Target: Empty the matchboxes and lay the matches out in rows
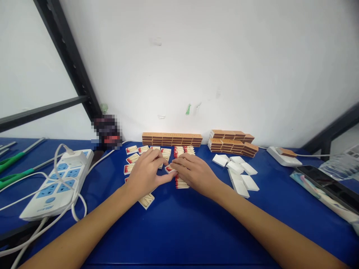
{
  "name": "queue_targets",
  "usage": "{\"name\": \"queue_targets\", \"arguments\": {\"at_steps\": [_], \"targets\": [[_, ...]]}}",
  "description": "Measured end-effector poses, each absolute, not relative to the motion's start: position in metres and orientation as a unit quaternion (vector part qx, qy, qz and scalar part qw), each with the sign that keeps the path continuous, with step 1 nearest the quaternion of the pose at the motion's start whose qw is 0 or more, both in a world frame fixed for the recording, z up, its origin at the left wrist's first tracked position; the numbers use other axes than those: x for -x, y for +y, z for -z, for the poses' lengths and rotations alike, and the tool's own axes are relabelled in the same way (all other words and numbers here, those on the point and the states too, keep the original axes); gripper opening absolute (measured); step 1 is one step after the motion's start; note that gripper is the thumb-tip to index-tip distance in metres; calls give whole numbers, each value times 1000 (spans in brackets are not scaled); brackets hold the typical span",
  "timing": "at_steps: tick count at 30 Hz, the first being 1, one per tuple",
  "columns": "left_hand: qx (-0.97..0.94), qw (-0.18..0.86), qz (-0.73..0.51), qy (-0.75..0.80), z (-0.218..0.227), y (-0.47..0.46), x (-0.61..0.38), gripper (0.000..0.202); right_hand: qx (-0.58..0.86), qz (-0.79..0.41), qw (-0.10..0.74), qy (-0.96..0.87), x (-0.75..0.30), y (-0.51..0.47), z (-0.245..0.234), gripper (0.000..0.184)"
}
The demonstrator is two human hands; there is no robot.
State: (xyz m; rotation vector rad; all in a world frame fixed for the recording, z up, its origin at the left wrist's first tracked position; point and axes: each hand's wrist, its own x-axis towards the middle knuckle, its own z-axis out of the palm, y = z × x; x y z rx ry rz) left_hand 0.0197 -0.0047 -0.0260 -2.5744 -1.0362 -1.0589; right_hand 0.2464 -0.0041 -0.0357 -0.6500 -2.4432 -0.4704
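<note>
My left hand point(145, 172) is closed round a small white matchbox tray point(169, 169) with red-tipped matches in it, its thumb on the near side. My right hand point(195, 172) lies over the pile of loose matches point(182, 184), its bent fingers reaching to the tray's right end. What those fingers hold, if anything, is hidden. Several filled trays point(131, 150) lie beyond and left of my left hand, partly covered by it. One more filled tray point(147, 201) is below my left wrist.
Brown matchbox sleeves stand in a long stack point(172, 139) by the wall and in another stack point(231, 144) to the right. Empty white trays point(235, 167) lie right of my right hand. A power strip point(56, 183) with cables sits left; a phone point(328, 183) lies far right.
</note>
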Motion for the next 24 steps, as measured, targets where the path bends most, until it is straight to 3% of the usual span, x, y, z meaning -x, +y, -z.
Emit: {"name": "queue_targets", "arguments": {"at_steps": [6,13,19,24], "targets": [[848,133,368,-358,25,-2,-17,36,324,174,273,-889,-291,16,23,23],[848,166,356,-356,28,4,-11,33,425,31,141,-894,-333,37,29,14],[848,148,342,-376,27,3,-11,28,427,12,158,-890,-324,44,40,10],[844,140,340,-392,24,3,-11,26,441,11,191,-877,-323,49,42,21]]}}
